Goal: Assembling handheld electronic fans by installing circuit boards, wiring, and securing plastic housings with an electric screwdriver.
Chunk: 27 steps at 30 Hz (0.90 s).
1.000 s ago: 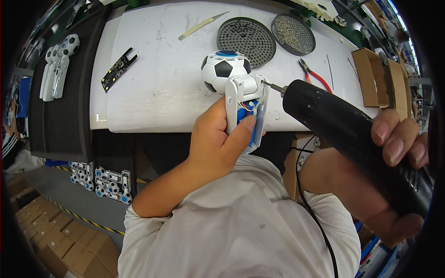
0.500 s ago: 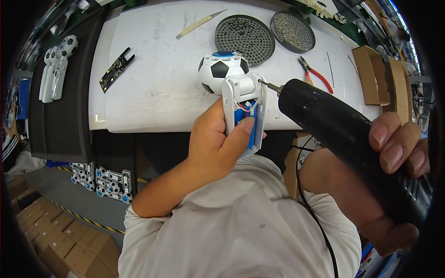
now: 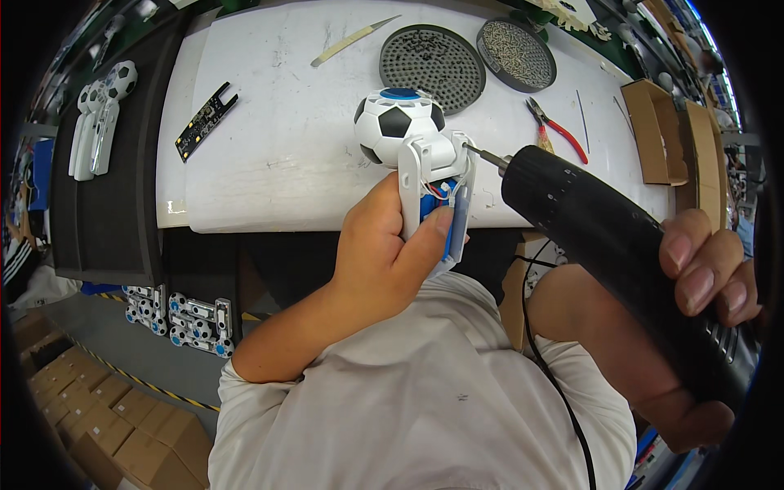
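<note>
My left hand [image 3: 388, 237] is closed round the open white handle of a device with a soccer-ball head [image 3: 398, 126], held over the table's near edge. Its ball is white with black patches and a blue disc on top. Inside the handle show a blue battery-like part [image 3: 428, 206] and thin red and white wires. My right hand [image 3: 706, 269] grips a black electric screwdriver [image 3: 588, 200] that slants in from the right. The tip of its bit meets the upper right side of the white housing, at the hinge below the ball; a screw there is too small to make out.
On the white table [image 3: 278, 180] lie a black circuit board [image 3: 206, 122], tweezers [image 3: 355, 41], red-handled cutters [image 3: 557, 131] and two round trays of screws, one dark [image 3: 431, 65], one grey [image 3: 516, 55]. More ball-headed parts [image 3: 106, 114] rest on the black rack at left. Open cardboard boxes [image 3: 653, 135] stand at right.
The ball-headed device and my left hand have shifted slightly right. The screwdriver has moved a little right and down with it, its bit still at the hinge.
</note>
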Tool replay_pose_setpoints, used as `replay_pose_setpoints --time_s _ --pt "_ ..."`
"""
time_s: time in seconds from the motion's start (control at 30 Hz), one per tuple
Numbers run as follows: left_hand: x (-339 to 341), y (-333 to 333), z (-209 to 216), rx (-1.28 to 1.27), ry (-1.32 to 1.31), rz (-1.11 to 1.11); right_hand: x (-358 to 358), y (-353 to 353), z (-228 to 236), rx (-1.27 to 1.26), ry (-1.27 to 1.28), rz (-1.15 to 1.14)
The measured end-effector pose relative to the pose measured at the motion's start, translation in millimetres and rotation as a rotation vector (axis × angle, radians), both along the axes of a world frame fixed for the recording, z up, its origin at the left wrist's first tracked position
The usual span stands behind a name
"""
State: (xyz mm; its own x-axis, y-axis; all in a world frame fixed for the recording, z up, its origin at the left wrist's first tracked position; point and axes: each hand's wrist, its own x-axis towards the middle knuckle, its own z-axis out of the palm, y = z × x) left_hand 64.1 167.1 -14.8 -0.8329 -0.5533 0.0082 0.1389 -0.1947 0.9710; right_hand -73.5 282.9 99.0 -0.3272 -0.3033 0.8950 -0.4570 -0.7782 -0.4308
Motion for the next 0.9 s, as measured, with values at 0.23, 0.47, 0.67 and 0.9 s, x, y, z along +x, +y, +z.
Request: replay_pose_setpoints --time_s 0.23,0.47,0.67,0.9 --pt "-0.2 -1.2 7.3 0.132 -0.008 -0.049 2.3 -1.4 -0.7 0.008 0.006 -0.004" --pt "-0.4 0.2 8.9 0.178 0.028 -0.038 2.8 -2.1 -1.4 0.012 0.009 -0.001" --pt "3.1 -0.6 -1.1 -0.046 0.017 -0.023 2.9 -1.7 -1.5 0.013 0.012 0.002" --pt "2.8 -7.5 -13.1 -0.092 -0.131 -0.076 -11.6 4.1 -10.9 0.189 -0.028 0.053"
